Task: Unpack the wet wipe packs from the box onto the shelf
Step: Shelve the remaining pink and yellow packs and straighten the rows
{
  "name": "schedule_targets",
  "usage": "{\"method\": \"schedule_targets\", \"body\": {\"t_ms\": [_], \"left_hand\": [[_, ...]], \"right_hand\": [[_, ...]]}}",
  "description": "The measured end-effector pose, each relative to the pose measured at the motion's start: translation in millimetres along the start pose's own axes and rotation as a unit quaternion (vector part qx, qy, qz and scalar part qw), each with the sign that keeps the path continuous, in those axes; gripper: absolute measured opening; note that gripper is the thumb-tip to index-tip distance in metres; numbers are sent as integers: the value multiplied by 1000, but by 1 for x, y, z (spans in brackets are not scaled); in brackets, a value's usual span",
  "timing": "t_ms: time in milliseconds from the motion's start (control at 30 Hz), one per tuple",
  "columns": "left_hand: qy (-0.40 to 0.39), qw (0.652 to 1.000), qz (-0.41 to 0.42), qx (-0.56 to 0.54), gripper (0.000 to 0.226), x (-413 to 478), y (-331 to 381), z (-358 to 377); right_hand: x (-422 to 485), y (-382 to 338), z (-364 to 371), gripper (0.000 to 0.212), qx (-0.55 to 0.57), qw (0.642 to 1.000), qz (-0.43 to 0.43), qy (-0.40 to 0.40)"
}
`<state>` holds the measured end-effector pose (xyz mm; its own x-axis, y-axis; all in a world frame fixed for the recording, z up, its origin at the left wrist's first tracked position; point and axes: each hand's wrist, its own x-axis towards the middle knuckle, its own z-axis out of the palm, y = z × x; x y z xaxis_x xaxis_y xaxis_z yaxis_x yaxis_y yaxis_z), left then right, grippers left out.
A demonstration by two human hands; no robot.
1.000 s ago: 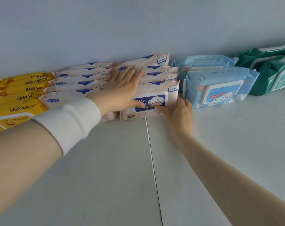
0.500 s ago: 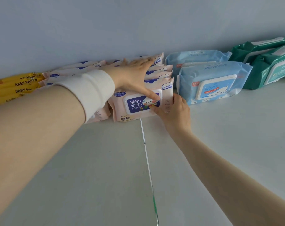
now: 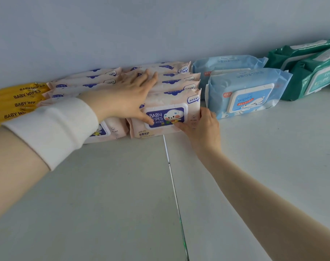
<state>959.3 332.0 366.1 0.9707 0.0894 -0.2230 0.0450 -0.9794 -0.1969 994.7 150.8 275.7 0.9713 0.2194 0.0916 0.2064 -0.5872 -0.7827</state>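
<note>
Shelf boards (image 3: 103, 204) lie nearest us, pale and split by a seam running toward 12 o'clock. At its far end our right hand (image 3: 201, 129) grips the right end of the front pink pack (image 3: 166, 115), thumb on the side edge, fingers curled onto its face. Our left hand (image 3: 126, 97), white cuff (image 3: 53, 129) at the wrist, lies flat with straight fingers across the pink packs (image 3: 179, 80) behind, thumb on the front lid. Blue packs (image 3: 249, 95) stand at 1 o'clock, green packs (image 3: 311, 72) at 2, yellow packs (image 3: 19, 98) at 10.

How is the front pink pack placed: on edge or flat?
Standing on edge: the front pink pack shows its labelled face forward, lower edge on the shelf.
</note>
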Motion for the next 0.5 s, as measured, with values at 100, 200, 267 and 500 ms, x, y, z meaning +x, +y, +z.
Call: {"method": "schedule_targets", "body": {"t_ms": [100, 200, 267, 500], "left_hand": [[5, 1000, 2, 4, 118, 5, 1, 2], [1, 1000, -6, 4, 120, 6, 1, 4], [-28, 999, -24, 5, 123, 6, 4, -1], [-26, 999, -1, 44, 91, 3, 69, -75]], "right_hand": [[1, -4, 3, 55, -25, 1000, 6, -3], [5, -9, -3, 56, -55, 998, 14, -25], [9, -11, -13, 58, -84, 994, 10, -64], [17, -14, -117, 68, -342, 893, -98, -276]]}}
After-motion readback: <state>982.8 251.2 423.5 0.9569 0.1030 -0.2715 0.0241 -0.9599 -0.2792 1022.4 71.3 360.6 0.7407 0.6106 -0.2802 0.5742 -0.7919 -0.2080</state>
